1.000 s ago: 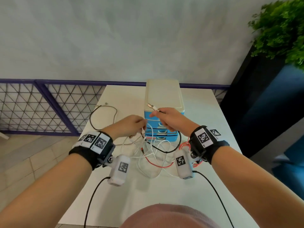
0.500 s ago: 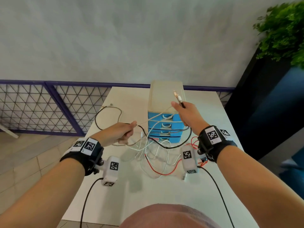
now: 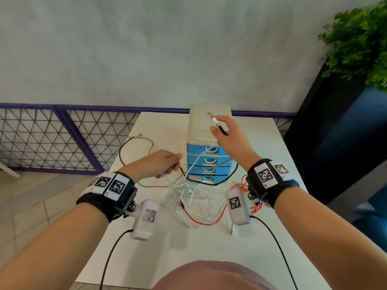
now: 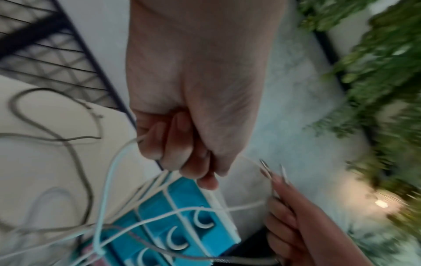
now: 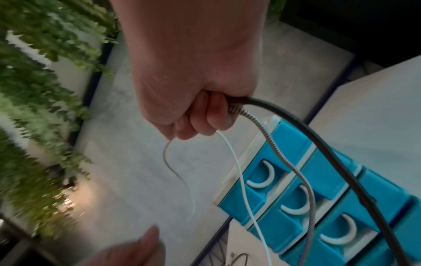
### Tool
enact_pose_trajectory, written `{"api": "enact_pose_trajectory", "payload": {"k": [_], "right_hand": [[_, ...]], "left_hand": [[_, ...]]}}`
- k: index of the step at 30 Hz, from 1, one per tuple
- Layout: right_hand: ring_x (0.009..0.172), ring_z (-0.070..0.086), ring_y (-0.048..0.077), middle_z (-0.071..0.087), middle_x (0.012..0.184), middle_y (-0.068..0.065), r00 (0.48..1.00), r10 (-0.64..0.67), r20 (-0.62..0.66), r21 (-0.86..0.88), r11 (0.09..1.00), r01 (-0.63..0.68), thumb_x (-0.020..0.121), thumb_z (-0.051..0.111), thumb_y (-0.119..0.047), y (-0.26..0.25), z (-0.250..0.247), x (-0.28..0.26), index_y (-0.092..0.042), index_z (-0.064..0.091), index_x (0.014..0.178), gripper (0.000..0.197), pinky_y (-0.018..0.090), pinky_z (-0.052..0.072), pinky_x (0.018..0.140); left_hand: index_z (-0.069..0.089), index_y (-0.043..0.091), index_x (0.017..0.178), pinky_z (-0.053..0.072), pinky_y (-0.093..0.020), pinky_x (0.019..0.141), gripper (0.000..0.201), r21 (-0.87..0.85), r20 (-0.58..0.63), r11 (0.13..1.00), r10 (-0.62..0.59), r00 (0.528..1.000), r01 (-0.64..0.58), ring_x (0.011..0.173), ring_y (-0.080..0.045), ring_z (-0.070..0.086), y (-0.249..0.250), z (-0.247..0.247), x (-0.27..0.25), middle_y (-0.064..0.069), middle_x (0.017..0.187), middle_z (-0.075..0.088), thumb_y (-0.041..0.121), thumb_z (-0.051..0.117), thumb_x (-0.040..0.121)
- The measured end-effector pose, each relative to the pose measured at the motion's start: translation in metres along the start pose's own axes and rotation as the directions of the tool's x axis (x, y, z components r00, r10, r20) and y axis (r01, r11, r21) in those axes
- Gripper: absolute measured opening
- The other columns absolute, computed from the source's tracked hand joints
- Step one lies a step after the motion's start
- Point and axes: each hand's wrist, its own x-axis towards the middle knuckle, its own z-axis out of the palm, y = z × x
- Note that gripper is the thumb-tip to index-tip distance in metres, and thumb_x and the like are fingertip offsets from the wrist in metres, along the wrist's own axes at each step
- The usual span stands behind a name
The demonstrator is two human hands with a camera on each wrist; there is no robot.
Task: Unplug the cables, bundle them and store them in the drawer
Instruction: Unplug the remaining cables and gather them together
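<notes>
Right hand (image 3: 230, 139) grips a bunch of cable ends (image 3: 217, 125) above the drawer unit (image 3: 209, 130); left hand (image 3: 159, 164) clenches several cables.
The tangled cables (image 3: 196, 197) trail onto the table (image 3: 209, 243) in front of the drawers.

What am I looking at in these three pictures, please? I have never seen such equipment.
No robot: a person wears one camera on the head and one on each wrist. The head view looks down at a white table with a small drawer unit and tangled cables. The right hand grips several cable ends, plugs sticking up. The left hand grips other strands lower down. The two wrist views show those fingers from close by, somewhat blurred. All blue drawers look closed.
</notes>
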Motion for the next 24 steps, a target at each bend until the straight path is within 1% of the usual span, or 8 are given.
{"api": "enact_pose_trajectory", "payload": {"k": [2,5,8,10,13,16,20,24], "right_hand": [[0.047,0.043,0.008,0.045,0.061,-0.004,0.989,-0.058,0.135,0.001,0.998,0.058,0.097,0.053,-0.029,-0.011,0.011,-0.004,-0.028,0.061,0.109,0.014,0.017,0.04,0.047],[0.035,0.041,0.001,0.047,0.045,-0.01,0.932,-0.032,0.36,-0.034,0.998,0.047,0.1,0.045,-0.035,-0.03,0.024,-0.014,-0.017,0.056,0.078,0.031,0.015,0.036,0.044],[0.032,0.042,0.0,0.058,0.046,-0.011,0.913,-0.014,0.408,0.008,1.0,0.012,0.101,0.039,-0.041,-0.041,0.023,-0.017,-0.013,0.053,0.076,0.04,0.008,0.032,0.038],[0.038,0.046,-0.001,0.063,0.059,-0.004,0.924,-0.029,0.381,-0.132,0.988,0.085,0.097,0.041,-0.051,-0.043,0.021,-0.014,-0.014,0.056,0.074,0.046,0.01,0.036,0.044],[0.047,0.045,0.008,0.049,0.056,-0.003,0.964,-0.009,0.266,-0.277,0.957,0.086,0.094,0.046,-0.055,-0.038,0.014,-0.007,-0.017,0.049,0.063,0.049,0.02,0.038,0.049],[0.042,0.041,0.005,0.046,0.059,-0.003,0.995,0.059,0.081,-0.117,0.992,-0.05,0.095,0.049,-0.05,-0.03,-0.001,0.001,-0.019,0.047,0.065,0.043,0.018,0.036,0.043],[0.039,0.035,0.006,0.04,0.055,-0.003,0.971,0.188,-0.151,0.159,0.974,-0.164,0.094,0.052,-0.047,-0.019,-0.025,0.014,-0.019,0.047,0.069,0.038,0.023,0.029,0.039],[0.037,0.033,0.005,0.038,0.059,0.001,0.956,0.218,-0.194,0.168,0.968,-0.186,0.095,0.05,-0.044,-0.008,-0.035,0.015,-0.017,0.049,0.076,0.033,0.023,0.027,0.04]], "left_hand": [[0.056,0.014,0.068,0.027,-0.021,0.04,0.047,0.091,-0.033,0.994,0.065,0.997,-0.061,0.041,-0.012,0.032,0.021,-0.001,0.001,0.005,0.051,0.043,0.044,0.036,0.098],[0.054,0.014,0.066,0.026,-0.019,0.04,0.044,0.093,-0.055,0.984,0.156,0.986,-0.15,0.045,-0.013,0.032,0.048,-0.002,0.0,0.003,0.052,0.044,0.033,0.033,0.1],[0.052,0.013,0.067,0.023,-0.02,0.043,0.04,-0.019,-0.033,0.982,0.189,0.981,-0.19,0.047,-0.012,0.029,0.056,-0.005,-0.002,0.007,0.049,0.039,0.027,0.033,0.099],[0.05,0.012,0.068,0.021,-0.02,0.044,0.036,-0.128,0.001,0.976,0.18,0.984,-0.178,0.048,-0.012,0.026,0.055,-0.007,-0.005,0.006,0.051,0.033,0.024,0.034,0.098],[0.049,0.014,0.067,0.024,-0.019,0.043,0.038,-0.248,-0.013,0.95,0.191,0.982,-0.188,0.048,-0.012,0.025,0.046,-0.011,-0.009,0.003,0.055,0.025,0.032,0.039,0.099],[0.046,0.015,0.067,0.032,-0.019,0.049,0.041,-0.251,-0.037,0.953,0.166,0.985,-0.17,0.046,-0.01,0.034,0.024,-0.018,-0.012,0.007,0.052,0.035,0.041,0.04,0.098],[0.042,0.015,0.069,0.034,-0.019,0.05,0.045,-0.154,0.033,0.987,0.047,0.998,-0.041,0.046,-0.012,0.031,-0.027,-0.022,-0.014,0.005,0.051,0.033,0.049,0.032,0.097],[0.043,0.014,0.069,0.028,-0.018,0.049,0.045,-0.165,0.081,0.98,-0.094,0.992,0.107,0.049,-0.012,0.03,-0.072,-0.024,-0.016,0.006,0.052,0.034,0.053,0.037,0.089]]}}
